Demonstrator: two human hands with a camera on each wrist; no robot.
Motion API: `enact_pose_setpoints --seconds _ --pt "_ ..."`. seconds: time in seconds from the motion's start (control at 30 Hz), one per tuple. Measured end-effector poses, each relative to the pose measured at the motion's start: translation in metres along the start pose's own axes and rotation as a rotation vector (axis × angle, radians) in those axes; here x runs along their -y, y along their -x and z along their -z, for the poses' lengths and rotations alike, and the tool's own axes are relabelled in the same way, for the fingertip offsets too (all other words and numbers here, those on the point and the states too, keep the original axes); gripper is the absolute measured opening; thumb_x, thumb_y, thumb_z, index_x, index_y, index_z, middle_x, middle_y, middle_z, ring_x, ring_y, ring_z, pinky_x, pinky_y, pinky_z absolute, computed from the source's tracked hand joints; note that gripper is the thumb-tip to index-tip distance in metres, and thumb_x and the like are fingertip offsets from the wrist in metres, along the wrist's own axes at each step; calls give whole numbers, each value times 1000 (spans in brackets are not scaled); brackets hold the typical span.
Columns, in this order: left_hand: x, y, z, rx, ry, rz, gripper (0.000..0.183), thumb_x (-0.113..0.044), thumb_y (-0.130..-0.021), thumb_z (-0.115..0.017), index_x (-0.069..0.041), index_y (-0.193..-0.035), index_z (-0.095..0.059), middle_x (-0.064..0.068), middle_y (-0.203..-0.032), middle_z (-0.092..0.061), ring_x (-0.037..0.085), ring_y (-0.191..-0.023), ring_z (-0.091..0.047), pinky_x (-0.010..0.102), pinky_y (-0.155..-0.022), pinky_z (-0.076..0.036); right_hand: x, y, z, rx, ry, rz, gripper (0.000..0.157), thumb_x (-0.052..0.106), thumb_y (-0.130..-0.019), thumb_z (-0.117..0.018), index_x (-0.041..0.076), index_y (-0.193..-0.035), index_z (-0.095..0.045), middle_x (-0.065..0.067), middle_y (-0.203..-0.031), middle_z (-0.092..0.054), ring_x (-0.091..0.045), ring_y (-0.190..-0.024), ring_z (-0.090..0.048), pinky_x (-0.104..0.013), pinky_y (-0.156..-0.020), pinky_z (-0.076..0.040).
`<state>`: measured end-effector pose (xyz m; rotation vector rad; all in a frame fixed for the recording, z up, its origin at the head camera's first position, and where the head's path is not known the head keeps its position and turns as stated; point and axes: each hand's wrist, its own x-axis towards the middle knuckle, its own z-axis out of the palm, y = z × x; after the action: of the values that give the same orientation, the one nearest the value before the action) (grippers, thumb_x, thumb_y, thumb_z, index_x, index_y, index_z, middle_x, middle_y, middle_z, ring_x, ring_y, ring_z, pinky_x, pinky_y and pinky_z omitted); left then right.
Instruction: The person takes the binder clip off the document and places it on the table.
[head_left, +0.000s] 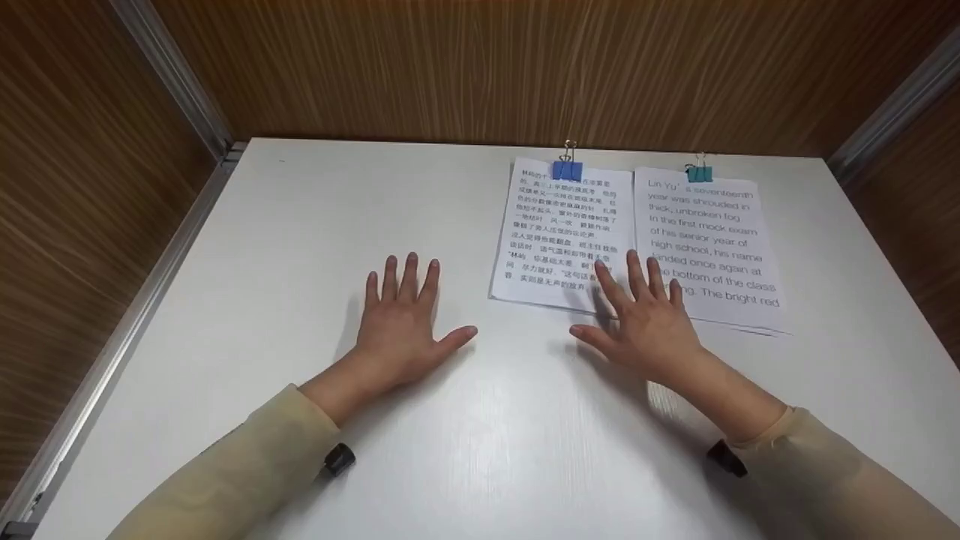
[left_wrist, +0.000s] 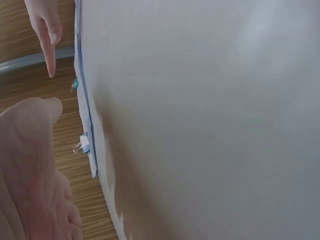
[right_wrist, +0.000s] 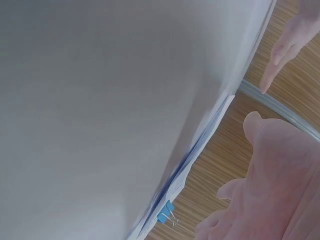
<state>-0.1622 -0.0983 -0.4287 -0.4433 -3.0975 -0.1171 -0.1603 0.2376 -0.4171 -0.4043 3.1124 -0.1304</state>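
Note:
My left hand [head_left: 397,330] is spread palm down over the white table, left of the papers, holding nothing. Fingers splayed and thumb pointing inward, my right hand [head_left: 651,330] hovers across the lower edges of two paper stacks. The left stack [head_left: 562,232] carries Chinese print and a blue binder clip [head_left: 567,171] at its top. Beside it lies a stack with English print [head_left: 712,232], held by a teal binder clip [head_left: 700,174]. In the right wrist view, the right hand [right_wrist: 280,185] shows its palm, raised off the tabletop. The left wrist view has the left palm [left_wrist: 35,170] likewise raised.
The white table [head_left: 225,300] ends at a wood-grain panel [head_left: 480,75] behind the stacks. Metal rails [head_left: 176,82] run along the corners between the back and side panels. A small black object [head_left: 340,459] shows under the left sleeve, another [head_left: 726,457] under the right.

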Motion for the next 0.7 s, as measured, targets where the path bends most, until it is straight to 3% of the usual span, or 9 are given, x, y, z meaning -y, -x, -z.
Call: enact_pose_setpoints --seconds 0.3,0.5,0.7 --pt "-28 -37 7 2 50 -82 103 -83 -84 -26 -12 -157 -13 18 -161 -11 41 -147 -1 58 -116 0 -12 -20 9 -55 -37 53 95 77 -85 -44 18 -156 -23 -24 -159 -12 -44 -145 -11 -67 -111 -15" --pt "-47 -68 7 45 55 -143 97 -80 -87 -25 -12 -156 -19 12 -161 -16 40 -147 -3 56 -117 1 -21 -38 6 14 -12 53 87 70 -90 -45 16 -155 -25 -24 -158 -15 -44 -145 -11 -65 -111 -16" --pt "-54 -91 -2 82 37 -172 88 -74 -91 -30 -15 -155 -25 8 -161 -20 40 -147 -5 52 -118 -1 -29 -48 2 73 -32 44 81 61 -92 -53 15 -154 -29 -23 -158 -17 -45 -144 -10 -66 -111 -14"
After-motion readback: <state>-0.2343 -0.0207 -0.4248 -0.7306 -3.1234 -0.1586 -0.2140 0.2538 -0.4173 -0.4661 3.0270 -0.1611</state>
